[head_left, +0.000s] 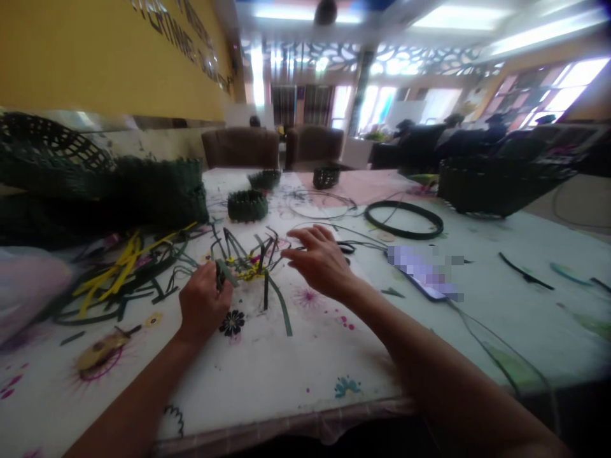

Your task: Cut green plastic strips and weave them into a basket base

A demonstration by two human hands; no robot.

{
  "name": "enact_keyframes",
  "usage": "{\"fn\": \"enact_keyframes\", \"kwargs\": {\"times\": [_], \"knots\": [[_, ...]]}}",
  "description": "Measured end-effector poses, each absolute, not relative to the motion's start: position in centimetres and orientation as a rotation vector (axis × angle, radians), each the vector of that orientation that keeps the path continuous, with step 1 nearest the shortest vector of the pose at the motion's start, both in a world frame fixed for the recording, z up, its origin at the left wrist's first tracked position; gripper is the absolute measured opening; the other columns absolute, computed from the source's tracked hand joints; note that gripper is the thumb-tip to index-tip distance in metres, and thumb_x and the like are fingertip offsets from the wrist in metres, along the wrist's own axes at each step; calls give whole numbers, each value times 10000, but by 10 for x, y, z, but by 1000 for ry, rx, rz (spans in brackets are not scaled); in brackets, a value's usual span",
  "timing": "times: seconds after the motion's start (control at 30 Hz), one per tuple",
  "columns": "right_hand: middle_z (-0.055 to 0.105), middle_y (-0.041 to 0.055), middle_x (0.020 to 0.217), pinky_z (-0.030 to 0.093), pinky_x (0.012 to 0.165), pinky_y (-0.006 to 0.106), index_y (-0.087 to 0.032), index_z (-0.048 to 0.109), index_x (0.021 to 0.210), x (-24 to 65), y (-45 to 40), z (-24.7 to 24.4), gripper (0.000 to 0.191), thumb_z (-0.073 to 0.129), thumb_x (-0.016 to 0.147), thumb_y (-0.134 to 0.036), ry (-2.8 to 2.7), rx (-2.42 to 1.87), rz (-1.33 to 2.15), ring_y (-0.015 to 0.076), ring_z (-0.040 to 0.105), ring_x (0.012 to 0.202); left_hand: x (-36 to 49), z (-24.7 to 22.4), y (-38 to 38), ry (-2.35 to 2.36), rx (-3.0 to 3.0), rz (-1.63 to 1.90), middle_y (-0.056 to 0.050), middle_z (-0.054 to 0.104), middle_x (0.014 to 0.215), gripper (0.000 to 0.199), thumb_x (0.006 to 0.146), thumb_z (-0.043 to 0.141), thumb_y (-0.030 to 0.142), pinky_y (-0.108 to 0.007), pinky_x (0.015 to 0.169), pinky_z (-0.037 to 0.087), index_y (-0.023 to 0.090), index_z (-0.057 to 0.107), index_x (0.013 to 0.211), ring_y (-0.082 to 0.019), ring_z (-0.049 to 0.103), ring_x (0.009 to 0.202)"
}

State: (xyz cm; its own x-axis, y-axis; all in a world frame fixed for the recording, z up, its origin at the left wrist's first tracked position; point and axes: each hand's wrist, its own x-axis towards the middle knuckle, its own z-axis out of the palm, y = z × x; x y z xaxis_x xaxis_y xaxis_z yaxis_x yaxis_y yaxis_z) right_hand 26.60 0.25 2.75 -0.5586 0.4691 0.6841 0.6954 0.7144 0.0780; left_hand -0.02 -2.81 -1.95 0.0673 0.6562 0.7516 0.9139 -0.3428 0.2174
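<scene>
1. Printed tablecloth [281, 375], strewn with weaving strips ahead of the fingers.
2. Left hand [205, 302]: fingers clenched on a dark green plastic strip [227, 272].
3. Right hand [321, 261]: fingers spread, released (nothing held).
4. Risk: a tangle of strips [251, 261] just beyond the left fingers could snag if tugged.

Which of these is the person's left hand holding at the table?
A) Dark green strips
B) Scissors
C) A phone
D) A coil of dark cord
A: the left hand is closed around dark green strips, which stick out past it.
</scene>
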Motion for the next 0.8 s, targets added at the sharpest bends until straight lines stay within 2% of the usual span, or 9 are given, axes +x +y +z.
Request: {"fn": "enact_keyframes", "kwargs": {"times": [0.1, 0.17, 0.3, 0.43, 0.5, 0.57, 0.67, 0.8], "knots": [[651, 57, 1193, 441, 1003, 420, -258, 717, 1062, 272, 3, 36, 153, 642, 929, -261, -2166, -743, -215, 211, 586, 1068, -5, -21, -24, -1622, -1976, -1134, -86, 665, 838, 169, 862, 524, 304, -343, 750, 472, 165, 621, 862, -238, 628, 817], [670, 73, 1140, 464, 972, 404, -232, 710, 1088, 280, 3, 44, 176, 621, 938, -253, -2028, -797, -196, 217, 597, 1058, -9, -21, -22, -1680, -1926, -1156, -85, 663, 842, 187, 869, 520, 331, -340, 739, 466, 171, 617, 870, -237, 626, 821], [701, 104, 1059, 495, 831, 386, -200, 710, 1121, 310, -7, 46, 233, 619, 917, -266, -1891, -1254, -279, 257, 642, 952, -15, -17, -18, -1746, -1872, -1215, -77, 649, 812, 254, 900, 485, 385, -332, 725, 449, 177, 616, 837, -236, 625, 819], [739, 82, 944, 481, 693, 344, -205, 689, 1191, 354, -33, 25, 330, 624, 891, -327, -1898, -1724, -99, 251, 678, 792, -20, -13, -17, -1795, -1784, -1218, -67, 632, 779, 273, 903, 480, 407, -329, 715, 432, 188, 612, 807, -242, 617, 810], [744, 52, 831, 481, 673, 326, -211, 721, 1090, 379, -50, 12, 260, 581, 903, -326, -1942, -1777, 83, 237, 682, 757, -21, -13, -16, -1803, -1756, -1208, -70, 631, 775, 279, 904, 480, 414, -331, 705, 430, 187, 614, 812, -246, 615, 802], [743, 52, 865, 492, 704, 328, -218, 736, 929, 403, -66, 5, 242, 522, 930, -330, -2031, -1740, 139, 229, 684, 791, -21, -14, -16, -1779, -1766, -1191, -79, 640, 788, 280, 906, 475, 409, -336, 711, 434, 182, 617, 826, -252, 619, 810], [719, 99, 956, 488, 653, 348, -208, 714, 896, 438, -82, 10, 293, 458, 957, -337, -1973, -1829, -201, 252, 666, 802, -18, -16, -16, -1742, -1775, -1167, -83, 653, 810, 254, 902, 477, 382, -341, 728, 443, 176, 620, 858, -257, 627, 828], [652, 179, 1153, 470, 646, 397, -191, 709, 912, 476, -88, 46, 320, 405, 972, -275, -1782, -1922, -899, 350, 608, 1017, -15, -17, -18, -1712, -1780, -1128, -83, 658, 829, 218, 897, 484, 344, -335, 708, 439, 173, 617, 879, -256, 629, 827]]}}
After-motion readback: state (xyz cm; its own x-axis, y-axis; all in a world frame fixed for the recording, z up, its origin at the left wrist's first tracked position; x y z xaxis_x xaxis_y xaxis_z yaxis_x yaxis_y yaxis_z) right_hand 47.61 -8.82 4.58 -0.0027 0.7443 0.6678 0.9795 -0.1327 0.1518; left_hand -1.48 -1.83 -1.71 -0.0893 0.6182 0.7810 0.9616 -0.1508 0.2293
